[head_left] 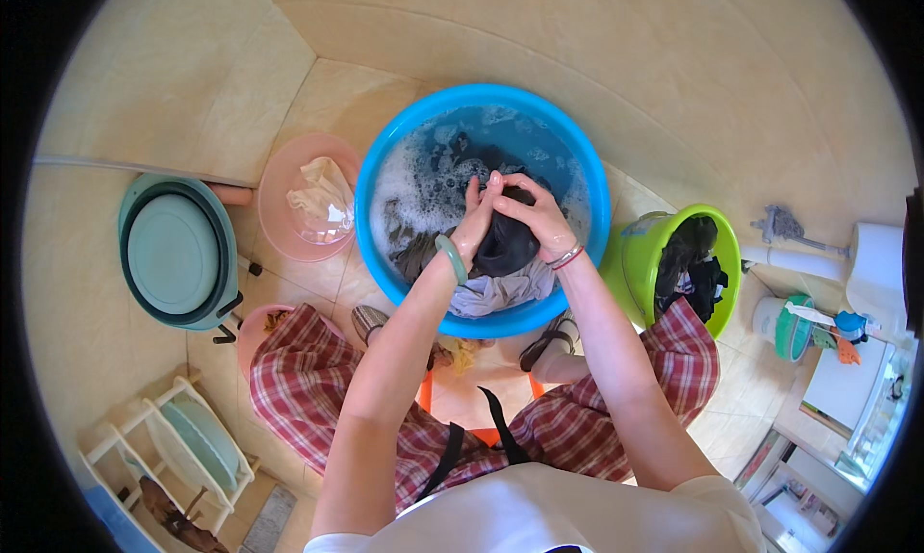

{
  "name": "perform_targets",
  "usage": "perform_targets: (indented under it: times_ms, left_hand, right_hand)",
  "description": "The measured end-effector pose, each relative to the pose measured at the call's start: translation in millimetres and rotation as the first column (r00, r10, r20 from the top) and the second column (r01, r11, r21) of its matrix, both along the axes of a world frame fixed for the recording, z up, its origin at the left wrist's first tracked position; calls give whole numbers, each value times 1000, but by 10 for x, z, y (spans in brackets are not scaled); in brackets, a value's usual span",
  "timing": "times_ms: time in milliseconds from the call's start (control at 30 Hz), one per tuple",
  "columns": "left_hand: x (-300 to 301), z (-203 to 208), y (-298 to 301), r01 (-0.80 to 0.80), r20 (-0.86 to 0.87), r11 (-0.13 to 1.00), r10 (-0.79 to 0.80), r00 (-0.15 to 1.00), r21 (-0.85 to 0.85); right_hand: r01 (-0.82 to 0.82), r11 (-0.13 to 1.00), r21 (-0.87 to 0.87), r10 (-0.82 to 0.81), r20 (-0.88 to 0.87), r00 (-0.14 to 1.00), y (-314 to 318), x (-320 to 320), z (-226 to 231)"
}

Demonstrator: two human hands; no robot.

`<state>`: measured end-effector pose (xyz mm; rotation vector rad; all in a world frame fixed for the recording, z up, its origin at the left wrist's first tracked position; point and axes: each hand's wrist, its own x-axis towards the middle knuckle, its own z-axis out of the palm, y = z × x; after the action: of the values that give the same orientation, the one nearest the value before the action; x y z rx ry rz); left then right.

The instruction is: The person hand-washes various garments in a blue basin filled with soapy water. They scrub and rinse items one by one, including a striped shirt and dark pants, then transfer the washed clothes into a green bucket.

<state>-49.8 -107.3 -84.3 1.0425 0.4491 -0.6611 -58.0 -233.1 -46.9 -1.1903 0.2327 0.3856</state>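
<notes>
- The left hand and the right hand meet over the round bright-blue plastic wash basin, both closed tight on a dark, wet bunched garment pressed between them.
- The left hand's fingers are curled over the top of the dark cloth, and a pale green bangle sits on that wrist; the right wrist carries thin red and silver bracelets.
- The garment is held above the basin's near half, just over a light grey cloth that drapes across the near rim.
- The basin holds soapy water with white foam on its left side and more dark laundry half sunk beneath; how many pieces there are is hard to make out.
- To the left of the basin, touching or nearly so, stands a pale pink plastic basin with a cream cloth in it.
- Further left a teal collapsible tub stands on the tiled floor.
- To the right, just beside the blue basin, a lime-green plastic bucket holds dark clothes.
- The person sits low, knees in red checked trousers spread either side.
</notes>
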Motion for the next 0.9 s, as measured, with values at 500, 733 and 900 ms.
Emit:
perform_targets:
  times_ms: [500, 733, 900]
  left_hand:
    - [-128, 606, -70, -478, -24, 870, 479, 878, -119]
    - [-238, 869, -183, -557, 847, 785, 79, 525, 272]
    - [-245, 1127, -73, -490, 908, 765, -345, 236, 418]
  right_hand:
    - [616, 787, 28, -608, 204, 767, 349, -258, 229]
    - [511, 735, 445, -401, -322, 858, 247, -171, 219]
    - [102, 643, 759, 33, -161, 986, 136, -118, 218]
